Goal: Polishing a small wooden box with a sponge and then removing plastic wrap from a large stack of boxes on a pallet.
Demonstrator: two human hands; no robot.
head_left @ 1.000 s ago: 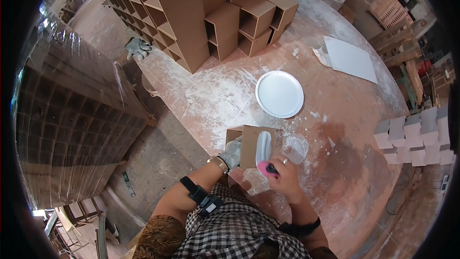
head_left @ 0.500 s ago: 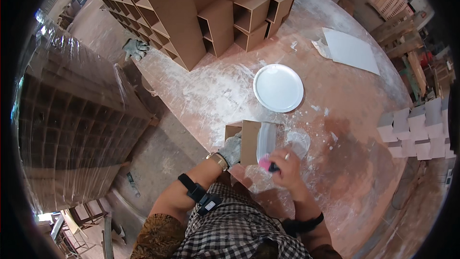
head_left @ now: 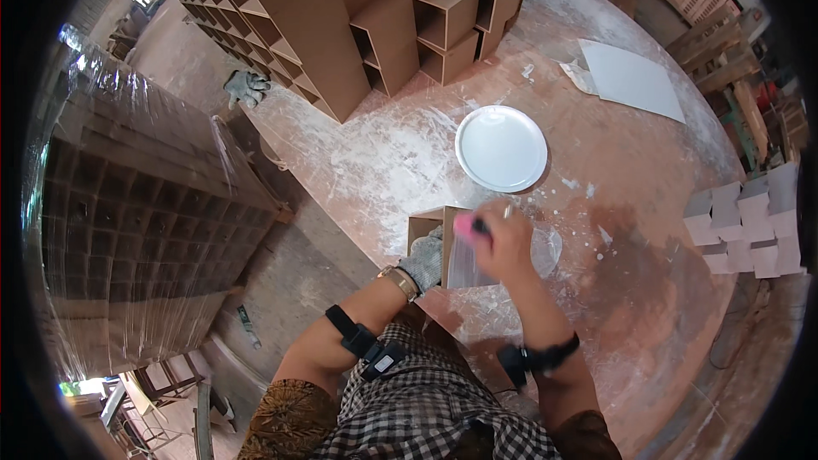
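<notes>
The fingers of the right hand (head_left: pixel 504 243) are curled round a pink-handled tool (head_left: pixel 467 224), pressing it to the small brown box (head_left: pixel 443 243), which sits at table centre. The gloved left hand (head_left: pixel 426 257), at nine o'clock of the box, grips its side to steady it. A white round plate (head_left: pixel 501 148) lies beyond at one o'clock, within reach; stacked brown cubbies (head_left: pixel 375 17) stand farther, at eleven.

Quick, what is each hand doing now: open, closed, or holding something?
Left hand: gloved, gripping the side of the small brown box.
Right hand: closed on a pink-handled tool at the box.
</notes>
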